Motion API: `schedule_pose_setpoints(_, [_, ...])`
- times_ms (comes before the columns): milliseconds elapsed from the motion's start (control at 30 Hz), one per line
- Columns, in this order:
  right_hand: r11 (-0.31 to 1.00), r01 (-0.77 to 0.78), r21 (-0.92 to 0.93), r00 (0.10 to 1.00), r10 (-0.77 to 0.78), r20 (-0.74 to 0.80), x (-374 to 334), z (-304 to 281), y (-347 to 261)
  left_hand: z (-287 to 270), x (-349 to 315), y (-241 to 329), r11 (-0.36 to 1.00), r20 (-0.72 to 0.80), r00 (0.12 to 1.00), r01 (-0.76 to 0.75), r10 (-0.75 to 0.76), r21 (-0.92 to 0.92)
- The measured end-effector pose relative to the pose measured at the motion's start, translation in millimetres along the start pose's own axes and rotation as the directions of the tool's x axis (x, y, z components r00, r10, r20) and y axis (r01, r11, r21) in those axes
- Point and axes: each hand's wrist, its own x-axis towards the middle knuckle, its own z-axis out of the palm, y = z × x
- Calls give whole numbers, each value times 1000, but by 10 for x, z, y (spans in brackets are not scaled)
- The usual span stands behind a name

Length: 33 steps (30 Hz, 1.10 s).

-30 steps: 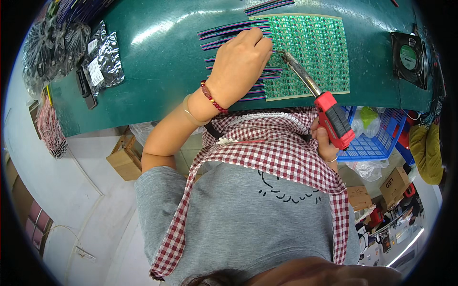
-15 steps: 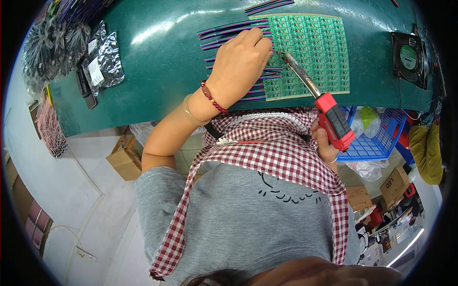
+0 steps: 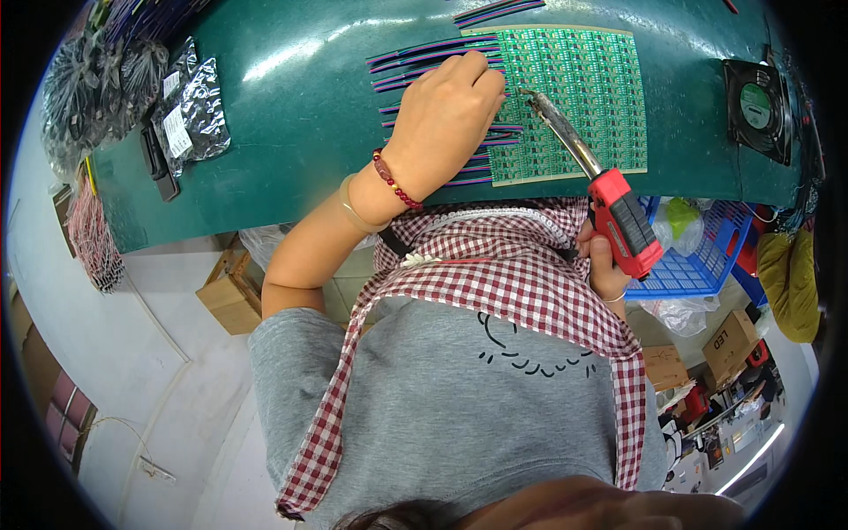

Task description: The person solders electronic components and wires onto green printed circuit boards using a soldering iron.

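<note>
My left hand (image 3: 449, 119) lies over the left edge of a green circuit board panel (image 3: 574, 102), fingers closed in a pinch. They grip a ribbon wire whose held end is mostly hidden beneath the fingers. Several black, pink and blue ribbon wires (image 3: 402, 60) lie side by side, their right ends at the panel's edge. My right hand (image 3: 607, 272) is wrapped around the red and black handle of a soldering iron (image 3: 570, 137). The iron's metal barrel slants up and left over the panel, its dark tip just right of my left fingertips. I cannot tell whether the tip touches the panel.
More ribbon wires (image 3: 499, 11) lie beyond the panel on the green table (image 3: 291, 132). A black fan (image 3: 757, 108) stands at the right. Silver bags (image 3: 196, 115) and bundled wires (image 3: 93, 234) are at the left. Below the table edge at right sits a blue basket (image 3: 685, 274).
The soldering iron has shifted slightly to the right, its tip moving a little away from my left fingertips. My left hand has stayed nearly still.
</note>
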Motion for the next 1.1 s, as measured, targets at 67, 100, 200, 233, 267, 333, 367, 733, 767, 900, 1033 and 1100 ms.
schedule_pose_setpoints(67, [994,-42,105,999,43,-3,-6,2,5,-7,0,8,999,8,1000,-3,2,35])
schedule_pose_setpoints(100, [994,-43,105,999,43,-4,0,0,-4,-11,1,12,997,15,1000,-5,4,71])
schedule_pose_setpoints(200, [996,-40,82,999,38,25,21,0,-18,-21,-8,17,996,0,1000,-9,9,87])
schedule_pose_setpoints(233, [993,-40,108,999,39,14,18,6,-5,-25,-10,23,996,0,1000,-9,9,88])
schedule_pose_setpoints(267, [990,-41,133,999,41,2,18,11,-1,-29,-6,28,996,-4,1000,-5,5,85])
schedule_pose_setpoints(333, [996,25,83,998,-20,-58,67,94,-24,-27,-7,30,997,-6,1000,-2,3,83])
schedule_pose_setpoints(367, [996,88,29,990,-85,-113,90,122,-31,-21,-13,24,996,4,1000,0,-1,87])
schedule_pose_setpoints(733, [991,109,72,984,-97,-149,115,107,-84,-113,-113,170,1000,164,986,2,0,-10])
schedule_pose_setpoints(767, [990,110,87,984,-96,-151,119,103,-102,-127,-105,188,1000,172,985,6,-8,10])
schedule_pose_setpoints(900, [991,75,110,992,-63,-107,107,63,-147,-186,-143,262,989,194,979,80,-55,-121])
schedule_pose_setpoints(1033, [991,46,129,989,-28,-142,90,70,-204,-168,-152,213,952,120,988,131,-101,-276])
schedule_pose_setpoints(1100, [988,20,152,990,2,-142,87,70,-213,-153,-138,150,968,59,992,123,-113,-217])
